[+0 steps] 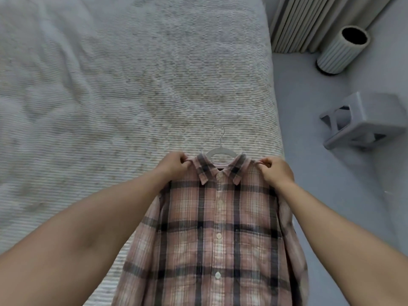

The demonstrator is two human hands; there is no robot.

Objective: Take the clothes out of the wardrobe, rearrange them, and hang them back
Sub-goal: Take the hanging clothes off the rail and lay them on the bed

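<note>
Pink-and-black plaid button-up cotton shirt [217, 228] is pinched at both shoulder seams. Left hand [174, 165]: fingers curled, thumb and fingertips nipping the fabric at the shoulder point just outside the collar. Right hand [277, 171]: same grip, mirrored, on the other shoulder. Both bare forearms run in from the bottom corners.

Shirt hangs front-facing to the camera, buttoned, white round buttons down the placket, two chest pockets faintly outlined, collar points folded down. Weave looks thin and slightly crinkled; sleeves hang down along both sides. No legible label, brand or writing anywhere.

Shirt is on a light grey plastic hanger with a thin metal hook [219, 149]. Hanger neck and hook stick out above the collar; shoulders of the hanger are inside the shirt, hidden. Can't tell whether the hook touches the bedding or floats above it.

Behind the shirt: bed with a white ribbed, textured knit cover [121, 85], rumpled on the left, faint yellowish patches near the middle. Shirt sits over the bed's right edge, lower body hanging in front of it.

Right of the bed, pale grey floor [309, 195]. On it, a grey plastic step stool [364, 120] tipped on its side. Further back, an off-white fluted cylindrical bin with dark opening [343, 50], upright, beside cream pleated curtains [313, 21].
</note>
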